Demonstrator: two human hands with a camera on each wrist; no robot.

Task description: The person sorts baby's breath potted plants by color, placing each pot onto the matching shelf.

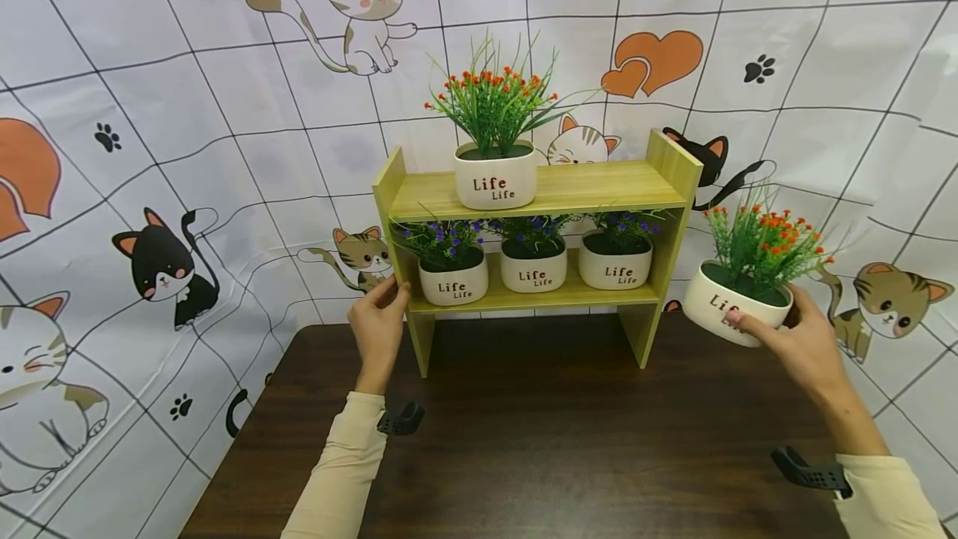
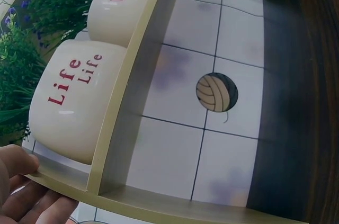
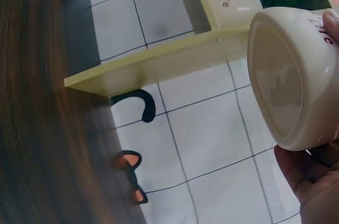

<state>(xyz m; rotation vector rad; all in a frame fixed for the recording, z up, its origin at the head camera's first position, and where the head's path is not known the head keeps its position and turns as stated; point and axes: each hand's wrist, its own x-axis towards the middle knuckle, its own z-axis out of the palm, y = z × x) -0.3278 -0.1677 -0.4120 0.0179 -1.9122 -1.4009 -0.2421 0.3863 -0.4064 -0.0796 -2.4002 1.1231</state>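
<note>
My right hand (image 1: pixel 804 343) holds a white flower pot (image 1: pixel 737 302) with orange flowers in the air, right of the wooden shelf (image 1: pixel 576 190). The thumb lies on its front lettering; in the right wrist view the base of the pot (image 3: pixel 278 86) faces the camera. At the shelf's left side panel, my left hand (image 1: pixel 380 323) pinches the front edge, thumb and fingers on either side in the left wrist view. One pot with orange flowers (image 1: pixel 496 177) stands on the top board. Below it, three pots with purple flowers (image 1: pixel 533 266) stand in a row.
The shelf stands on a dark brown table (image 1: pixel 524 439) against a wall (image 1: pixel 247 131) covered in a white grid with cartoon cats. Its side panels rise above the top board at both ends. Black straps (image 1: pixel 812 472) sit at both wrists.
</note>
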